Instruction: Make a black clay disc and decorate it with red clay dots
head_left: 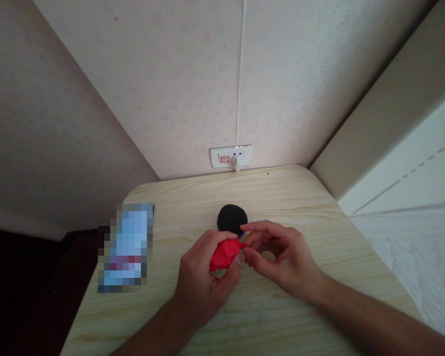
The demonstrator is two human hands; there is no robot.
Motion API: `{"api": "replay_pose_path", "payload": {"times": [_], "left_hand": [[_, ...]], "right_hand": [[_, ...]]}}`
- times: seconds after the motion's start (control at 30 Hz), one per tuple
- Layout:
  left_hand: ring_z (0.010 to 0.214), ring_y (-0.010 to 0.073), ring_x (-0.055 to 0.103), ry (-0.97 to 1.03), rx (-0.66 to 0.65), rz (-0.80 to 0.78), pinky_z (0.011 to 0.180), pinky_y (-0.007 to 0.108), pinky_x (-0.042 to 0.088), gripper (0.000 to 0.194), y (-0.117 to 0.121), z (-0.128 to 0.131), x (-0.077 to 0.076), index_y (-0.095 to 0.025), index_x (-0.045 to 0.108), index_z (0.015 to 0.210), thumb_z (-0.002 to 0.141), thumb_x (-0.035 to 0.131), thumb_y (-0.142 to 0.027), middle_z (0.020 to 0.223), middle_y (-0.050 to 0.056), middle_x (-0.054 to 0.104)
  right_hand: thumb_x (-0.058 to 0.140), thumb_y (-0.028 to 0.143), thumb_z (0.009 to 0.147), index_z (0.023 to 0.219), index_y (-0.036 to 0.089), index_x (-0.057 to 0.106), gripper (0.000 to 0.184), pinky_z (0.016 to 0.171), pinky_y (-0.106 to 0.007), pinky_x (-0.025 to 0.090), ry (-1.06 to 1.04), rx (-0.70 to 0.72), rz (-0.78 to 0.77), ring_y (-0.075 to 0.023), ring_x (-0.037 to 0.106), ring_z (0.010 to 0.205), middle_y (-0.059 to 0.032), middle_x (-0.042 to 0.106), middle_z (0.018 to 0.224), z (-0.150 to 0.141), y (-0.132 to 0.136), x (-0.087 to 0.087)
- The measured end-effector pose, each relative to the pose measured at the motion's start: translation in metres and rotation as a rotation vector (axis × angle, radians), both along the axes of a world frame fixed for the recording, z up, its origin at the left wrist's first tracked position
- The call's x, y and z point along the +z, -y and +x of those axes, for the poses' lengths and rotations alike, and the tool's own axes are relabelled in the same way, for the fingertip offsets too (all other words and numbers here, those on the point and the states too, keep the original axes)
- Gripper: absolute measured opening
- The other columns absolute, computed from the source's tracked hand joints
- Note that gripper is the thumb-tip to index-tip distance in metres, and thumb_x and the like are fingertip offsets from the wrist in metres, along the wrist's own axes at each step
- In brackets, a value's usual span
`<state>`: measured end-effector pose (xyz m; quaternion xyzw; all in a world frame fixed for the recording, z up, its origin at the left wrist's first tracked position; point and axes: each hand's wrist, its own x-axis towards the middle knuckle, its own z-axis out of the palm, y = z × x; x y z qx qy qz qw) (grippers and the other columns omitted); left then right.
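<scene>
My left hand (203,277) is closed around a soft, lumpy red piece (225,254) that looks like modelling clay, with the thumb and fingers on either side of it. A small red tip sticks out on its right side. My right hand (282,254) meets that tip with its thumb and a finger bent in a pinch, while the index finger reaches out above. Just behind both hands, a flat round black disc (232,218) lies on the light wood tabletop (193,207). Its near edge is partly covered by my fingers.
A phone-like device (128,247), blurred into blocks, rests at the table's left edge. A white wall socket (222,157) with a plug and cable sits behind the table. Pale walls close in at the back and left. To the right is a white quilted surface (411,257).
</scene>
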<state>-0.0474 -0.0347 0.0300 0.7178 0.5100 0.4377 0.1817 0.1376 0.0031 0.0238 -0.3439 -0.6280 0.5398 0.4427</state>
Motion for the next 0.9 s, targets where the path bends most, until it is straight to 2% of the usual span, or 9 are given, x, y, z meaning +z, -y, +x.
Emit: {"api": "replay_pose_path", "payload": {"times": [0.07, 0.2, 0.37, 0.63, 0.77, 0.9], "left_hand": [[0.078, 0.0161, 0.068, 0.013, 0.004, -0.012, 0.071, 0.026, 0.054, 0.021, -0.0006, -0.0002, 0.0004, -0.019, 0.066, 0.105, 0.084, 0.065, -0.015, 0.090, 0.003, 0.072], [0.081, 0.0173, 0.070, 0.026, 0.010, -0.026, 0.072, 0.027, 0.055, 0.020, -0.0007, -0.0004, 0.0016, -0.019, 0.067, 0.105, 0.085, 0.064, -0.016, 0.092, 0.004, 0.073], [0.079, 0.0174, 0.069, 0.024, 0.003, -0.034, 0.071, 0.027, 0.055, 0.020, 0.0005, -0.0002, 0.0015, -0.019, 0.067, 0.104, 0.085, 0.064, -0.017, 0.091, 0.004, 0.073], [0.077, 0.0172, 0.069, 0.015, 0.015, -0.036, 0.070, 0.027, 0.054, 0.019, 0.0004, -0.0004, 0.0029, -0.018, 0.067, 0.103, 0.085, 0.064, -0.018, 0.089, 0.004, 0.072], [0.078, 0.0182, 0.069, 0.024, 0.039, -0.049, 0.071, 0.028, 0.054, 0.018, -0.0007, -0.0017, 0.0027, -0.019, 0.068, 0.103, 0.085, 0.065, -0.019, 0.090, 0.004, 0.073], [0.081, 0.0187, 0.069, 0.039, 0.083, -0.082, 0.073, 0.029, 0.053, 0.018, -0.0028, -0.0039, 0.0008, -0.019, 0.068, 0.103, 0.086, 0.064, -0.019, 0.092, 0.003, 0.073]], "right_hand": [[0.077, 0.018, 0.084, 0.121, 0.023, 0.072, 0.037, 0.067, -0.027, 0.063, 0.025, 0.007, 0.110, -0.0163, 0.075, 0.074, -0.0059, 0.080, 0.092, 0.0009, -0.0009, -0.0005], [0.071, 0.016, 0.090, 0.106, 0.022, 0.079, 0.018, 0.071, -0.027, 0.062, 0.194, 0.014, 0.369, -0.0170, 0.075, 0.077, -0.0062, 0.080, 0.091, 0.0036, -0.0035, 0.0036], [0.067, 0.016, 0.094, 0.106, 0.021, 0.077, 0.017, 0.073, -0.028, 0.061, 0.241, 0.017, 0.482, -0.0176, 0.075, 0.081, -0.0063, 0.080, 0.092, 0.0056, -0.0036, 0.0075], [0.067, 0.019, 0.092, 0.095, 0.019, 0.075, 0.008, 0.062, -0.025, 0.056, 0.275, -0.017, 0.331, -0.0150, 0.070, 0.067, -0.0041, 0.076, 0.078, 0.0053, -0.0004, 0.0057], [0.069, 0.024, 0.092, 0.093, 0.019, 0.074, 0.007, 0.058, -0.024, 0.056, 0.165, -0.056, 0.144, -0.0143, 0.069, 0.064, -0.0035, 0.074, 0.075, 0.0038, -0.0003, 0.0029], [0.070, 0.032, 0.093, 0.094, 0.019, 0.074, 0.014, 0.049, -0.021, 0.053, 0.002, -0.189, -0.010, -0.0112, 0.063, 0.052, -0.0013, 0.072, 0.069, 0.0038, -0.0085, 0.0039]]}}
